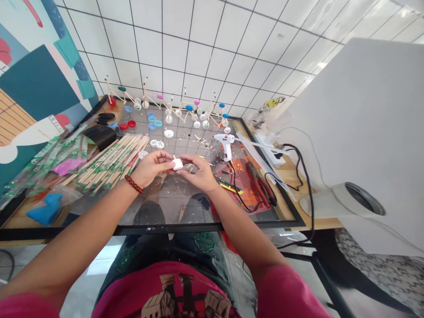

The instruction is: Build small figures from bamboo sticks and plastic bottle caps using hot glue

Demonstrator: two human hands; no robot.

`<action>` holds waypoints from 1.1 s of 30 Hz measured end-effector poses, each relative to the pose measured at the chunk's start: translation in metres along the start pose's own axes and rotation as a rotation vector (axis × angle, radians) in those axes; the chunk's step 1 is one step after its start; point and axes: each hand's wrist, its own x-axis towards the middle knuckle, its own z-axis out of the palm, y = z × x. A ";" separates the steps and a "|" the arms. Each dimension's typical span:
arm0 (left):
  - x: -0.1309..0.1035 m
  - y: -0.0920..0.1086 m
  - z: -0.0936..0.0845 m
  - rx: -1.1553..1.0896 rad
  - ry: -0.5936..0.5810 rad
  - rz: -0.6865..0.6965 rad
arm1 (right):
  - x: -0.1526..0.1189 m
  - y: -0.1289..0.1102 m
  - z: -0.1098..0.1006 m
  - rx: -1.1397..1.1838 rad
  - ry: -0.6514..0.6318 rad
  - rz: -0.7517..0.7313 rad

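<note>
My left hand (154, 168), with a brown bead bracelet on its wrist, pinches a small white bottle cap (178, 164) between thumb and fingers. A short pale stub shows at the cap's upper edge. My right hand (198, 172) meets it from the other side, thumb and fingertips closed at the cap's right edge. Both hands are above the glass tabletop (172, 194). Just beyond them lie white printed caps (159, 144) and a plain white cap (168, 133). To the right, a white glue gun (225, 145) stands on the table.
Wrapped chopsticks (109, 163) are piled at left, near a blue bag-like piece (46, 209). Small stick-and-cap models (188, 108) line the tiled wall. Blue caps (152, 119) and red caps (131, 123) lie behind. Red-handled pliers (260, 185), a yellow cutter (231, 188) and cables occupy the right.
</note>
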 end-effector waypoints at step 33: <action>-0.003 -0.011 0.007 0.336 0.075 0.199 | -0.002 0.015 -0.003 0.090 -0.099 0.187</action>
